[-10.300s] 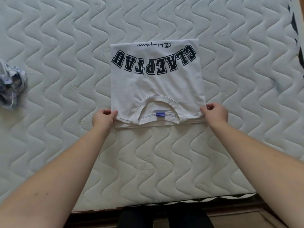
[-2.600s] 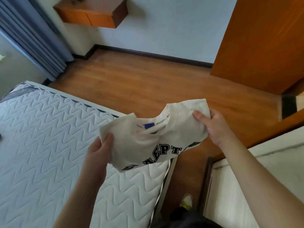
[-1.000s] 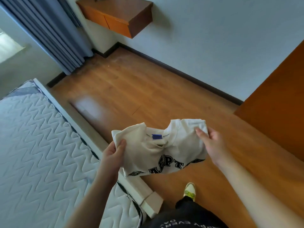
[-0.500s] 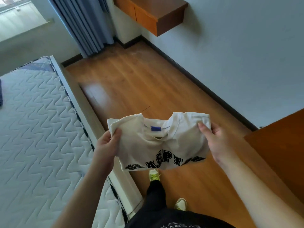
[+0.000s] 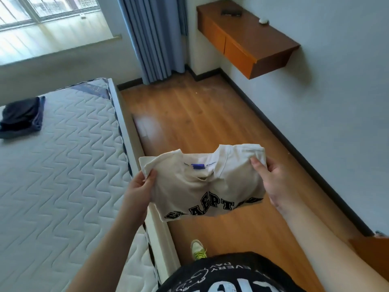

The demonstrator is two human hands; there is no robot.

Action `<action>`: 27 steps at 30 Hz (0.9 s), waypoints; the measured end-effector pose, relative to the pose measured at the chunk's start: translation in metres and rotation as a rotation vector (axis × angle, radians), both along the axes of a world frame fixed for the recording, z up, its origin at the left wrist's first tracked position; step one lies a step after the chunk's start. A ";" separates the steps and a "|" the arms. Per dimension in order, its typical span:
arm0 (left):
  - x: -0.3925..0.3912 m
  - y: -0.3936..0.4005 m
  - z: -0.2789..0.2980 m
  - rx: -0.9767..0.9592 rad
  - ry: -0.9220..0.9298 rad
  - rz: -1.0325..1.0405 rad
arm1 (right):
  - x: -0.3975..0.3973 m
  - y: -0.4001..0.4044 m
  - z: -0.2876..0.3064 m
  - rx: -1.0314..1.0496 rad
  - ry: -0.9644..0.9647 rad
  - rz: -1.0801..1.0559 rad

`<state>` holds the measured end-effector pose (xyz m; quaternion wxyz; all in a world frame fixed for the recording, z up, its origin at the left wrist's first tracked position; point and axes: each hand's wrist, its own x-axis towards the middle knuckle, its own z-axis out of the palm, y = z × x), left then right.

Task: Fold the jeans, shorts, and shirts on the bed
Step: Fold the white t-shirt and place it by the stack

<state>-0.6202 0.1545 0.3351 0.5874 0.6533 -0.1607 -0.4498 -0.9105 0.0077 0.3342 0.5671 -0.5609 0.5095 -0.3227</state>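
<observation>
Shirt: I log one folded cream T-shirt (image 5: 202,186) with black block lettering along its lower edge and a blue neck label; it is carried in the air over the wooden floor, just beside the bed's near corner, collar side uppermost, sagging in the middle
Left hand: my left hand (image 5: 140,186) grips the shirt's left edge, thumb on top of the cloth and fingers curled beneath
Right hand: my right hand (image 5: 271,180) grips the shirt's right edge, thumb pressed over the front and fingers wrapped behind
Bed: bare white quilted mattress (image 5: 52,175) with a wavy stitch pattern and dark piping along its edge, filling the left of the view
Pile on bed: dark folded clothes (image 5: 21,116) lying at the mattress's far left, well apart from the shirt; I cannot tell which garments they are
Floor: orange-brown wood planks (image 5: 200,114) with a bright patch of glare near the bed frame, dark skirting along the wall
Wall unit: floating wooden drawer shelf (image 5: 246,36) on the pale wall at right, one small dark object and one small white object on top
Window side: blue curtain (image 5: 155,36) hanging in the corner beside a bright window (image 5: 46,9) above a deep sill
Myself: black printed top (image 5: 227,275) at the bottom edge, a pale shoe with green laces (image 5: 199,250) on the floor
</observation>
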 end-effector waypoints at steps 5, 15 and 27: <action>0.058 -0.030 0.007 0.039 -0.133 0.014 | 0.052 -0.050 0.003 -0.015 0.002 0.061; 0.122 -0.128 -0.001 0.105 -0.231 0.071 | 0.141 -0.180 -0.003 0.000 -0.014 0.175; 0.193 -0.268 0.020 0.083 -0.128 0.304 | 0.256 -0.370 0.013 0.200 -0.154 0.383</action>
